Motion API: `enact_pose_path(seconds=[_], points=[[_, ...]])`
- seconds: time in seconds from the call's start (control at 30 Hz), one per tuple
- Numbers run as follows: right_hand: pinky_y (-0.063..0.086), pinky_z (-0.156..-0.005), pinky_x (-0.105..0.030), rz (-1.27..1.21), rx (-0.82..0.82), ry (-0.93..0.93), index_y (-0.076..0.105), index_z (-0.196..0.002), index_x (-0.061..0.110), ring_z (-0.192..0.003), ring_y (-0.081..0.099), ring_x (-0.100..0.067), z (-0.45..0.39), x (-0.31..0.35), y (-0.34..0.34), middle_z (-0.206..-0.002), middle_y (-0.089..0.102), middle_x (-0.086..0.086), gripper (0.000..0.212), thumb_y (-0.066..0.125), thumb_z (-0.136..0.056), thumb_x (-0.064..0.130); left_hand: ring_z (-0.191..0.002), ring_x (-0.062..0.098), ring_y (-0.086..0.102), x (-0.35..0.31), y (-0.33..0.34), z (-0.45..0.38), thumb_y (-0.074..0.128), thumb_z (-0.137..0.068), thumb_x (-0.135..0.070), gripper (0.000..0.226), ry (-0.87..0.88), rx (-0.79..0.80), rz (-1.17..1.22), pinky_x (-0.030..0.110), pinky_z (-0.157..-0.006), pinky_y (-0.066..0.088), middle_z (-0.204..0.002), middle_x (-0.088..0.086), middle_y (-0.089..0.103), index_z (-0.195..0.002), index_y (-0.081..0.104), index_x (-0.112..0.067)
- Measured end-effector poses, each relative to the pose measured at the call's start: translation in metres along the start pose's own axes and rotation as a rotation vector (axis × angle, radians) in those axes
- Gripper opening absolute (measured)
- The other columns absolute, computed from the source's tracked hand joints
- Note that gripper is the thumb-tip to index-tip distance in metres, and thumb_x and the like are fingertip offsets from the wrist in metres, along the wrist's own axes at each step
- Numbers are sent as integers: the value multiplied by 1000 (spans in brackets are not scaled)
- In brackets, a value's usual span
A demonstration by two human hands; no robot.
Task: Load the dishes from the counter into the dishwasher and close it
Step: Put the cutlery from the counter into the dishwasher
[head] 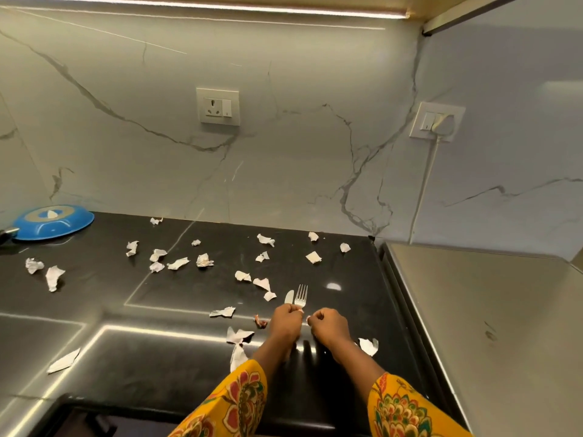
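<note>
Left hand [285, 323] gripping fork [301, 294] and knife [289, 297] — tips poking up, lower centre. Right hand [328, 324] just beside, curled, seemingly pinching a paper scrap [308, 318] — unclear. Blue plate [53, 223] far off, left edge of counter [157, 357].

both forearms reach forward side by side, yellow floral sleeves [239, 402] to mid-forearm, backs of hands up; left hand [285, 321] fisted, fingers curled round the handles of a fork [301, 294] and knife [289, 297] that stick up past the knuckles; right hand [328, 324] just beside it, fingers curled in (fingertips hidden, a small white bit shows at its thumb side)
</note>
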State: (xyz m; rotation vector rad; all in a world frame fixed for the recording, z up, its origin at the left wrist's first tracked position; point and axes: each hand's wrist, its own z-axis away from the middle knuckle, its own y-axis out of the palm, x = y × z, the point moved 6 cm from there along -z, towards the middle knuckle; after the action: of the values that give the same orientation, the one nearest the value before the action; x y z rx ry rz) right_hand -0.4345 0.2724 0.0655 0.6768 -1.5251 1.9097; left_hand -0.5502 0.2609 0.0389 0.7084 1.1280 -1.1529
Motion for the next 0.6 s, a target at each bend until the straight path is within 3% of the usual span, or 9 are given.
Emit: enact_pose_path(seconds=[0.2,0.33,0.47,0.6], points=[[54,-74,-40,-129,72,80,60,-63,14,-69,59,-24,-26,-3,7,-75,64,-13,20,58,-82,17,-57,20,45,6,19,-21,39,-80,3,25,-56,-23,-64,25,-50,33,-61,7,49,-70,55,-14],[50,-59,-33,-212,107,145,52,-51,15,-60,56,-23,-33,-11,10,-67,60,-11,30,55,-79,7,-71,27,54,4,25,-23,38,-79,5,24,-69,-74,-102,32,-62,42,-77,15,57,-74,54,-13],[45,-51,-27,-310,143,196,55,-57,12,-59,57,-21,-37,-15,13,-66,60,-11,27,54,-82,3,-104,32,55,-5,14,-18,42,-86,-2,18,-44,-218,-297,33,-83,43,-108,15,60,-94,54,-12],[43,-46,-24,-383,169,241,59,-66,9,-54,56,-19,-39,-15,17,-67,62,-12,21,51,-84,2,-111,32,53,-8,11,-18,45,-87,-5,24,-72,-254,-431,32,-87,41,-117,18,59,-109,56,-2]])
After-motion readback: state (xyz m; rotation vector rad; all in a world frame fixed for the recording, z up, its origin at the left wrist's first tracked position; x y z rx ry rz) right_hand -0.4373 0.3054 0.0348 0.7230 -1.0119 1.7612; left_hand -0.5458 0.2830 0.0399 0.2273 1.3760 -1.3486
